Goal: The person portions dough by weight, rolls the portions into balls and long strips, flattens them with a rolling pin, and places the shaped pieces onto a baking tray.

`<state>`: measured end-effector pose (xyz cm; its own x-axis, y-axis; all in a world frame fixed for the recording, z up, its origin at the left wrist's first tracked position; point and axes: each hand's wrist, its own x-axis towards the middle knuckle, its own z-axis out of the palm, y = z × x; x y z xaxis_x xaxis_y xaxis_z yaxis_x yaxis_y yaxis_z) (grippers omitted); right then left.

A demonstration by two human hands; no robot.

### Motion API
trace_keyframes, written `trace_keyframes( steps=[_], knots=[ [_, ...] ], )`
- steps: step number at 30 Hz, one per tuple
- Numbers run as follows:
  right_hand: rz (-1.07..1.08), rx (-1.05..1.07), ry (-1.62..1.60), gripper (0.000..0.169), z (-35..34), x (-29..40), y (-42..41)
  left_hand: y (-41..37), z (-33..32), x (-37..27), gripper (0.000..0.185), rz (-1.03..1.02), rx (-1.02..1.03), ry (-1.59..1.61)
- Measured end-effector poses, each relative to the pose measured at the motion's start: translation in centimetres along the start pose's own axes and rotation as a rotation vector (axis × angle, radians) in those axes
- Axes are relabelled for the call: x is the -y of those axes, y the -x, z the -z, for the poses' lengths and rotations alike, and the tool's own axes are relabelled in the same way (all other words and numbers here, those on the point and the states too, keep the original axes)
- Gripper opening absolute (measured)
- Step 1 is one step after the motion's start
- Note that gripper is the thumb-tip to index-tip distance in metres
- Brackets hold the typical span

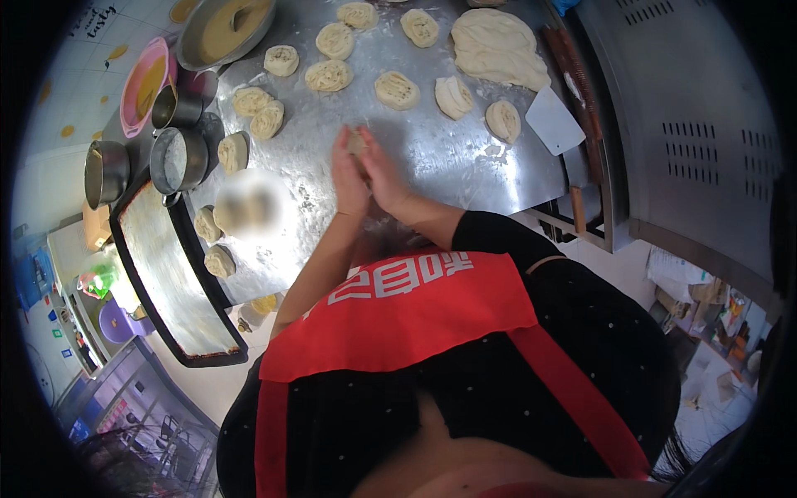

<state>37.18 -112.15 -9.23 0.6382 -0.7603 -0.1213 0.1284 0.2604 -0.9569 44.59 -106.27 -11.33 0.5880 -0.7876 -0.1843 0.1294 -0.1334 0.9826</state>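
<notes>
My left hand (347,177) and my right hand (385,175) face each other with fingers pointing away from me, above the metal worktable (299,155). Pressed between them is a piece of dough (357,144), mostly covered by my fingers and palms. Beyond my fingertips lie several coiled dough pieces with dark specks, among them a wide one (396,91), an oval one (329,76) and a thicker one (454,98). More dough pieces, such as this one (233,153), line the left side of the table.
A large slab of dough (498,48) lies far right, with a white scraper (555,121) and a rolling pin (576,93) beside it. At left stand metal pots (179,160), a pink basin (146,87), a large metal bowl (224,31) and a black-rimmed baking tray (180,274).
</notes>
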Motion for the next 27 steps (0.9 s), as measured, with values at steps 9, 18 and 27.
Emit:
trace_keyframes(
  steps=[9, 18, 27],
  knots=[
    [0.120, -0.048, 0.435, 0.053, 5.4, 1.4, 0.3, 0.1, 1.2, 0.4, 0.059, -0.511, -0.142, -0.969],
    [0.181, -0.835, 1.477, 0.037, 34.6, 13.5, 3.0, 0.4, 0.0, -2.3, 0.063, -0.465, -0.062, -1.212],
    [-0.544, -0.610, 1.622, 0.045, 42.6, 13.5, 4.5, -2.0, -0.1, -2.1, 0.042, -0.399, -0.059, -1.128]
  ],
)
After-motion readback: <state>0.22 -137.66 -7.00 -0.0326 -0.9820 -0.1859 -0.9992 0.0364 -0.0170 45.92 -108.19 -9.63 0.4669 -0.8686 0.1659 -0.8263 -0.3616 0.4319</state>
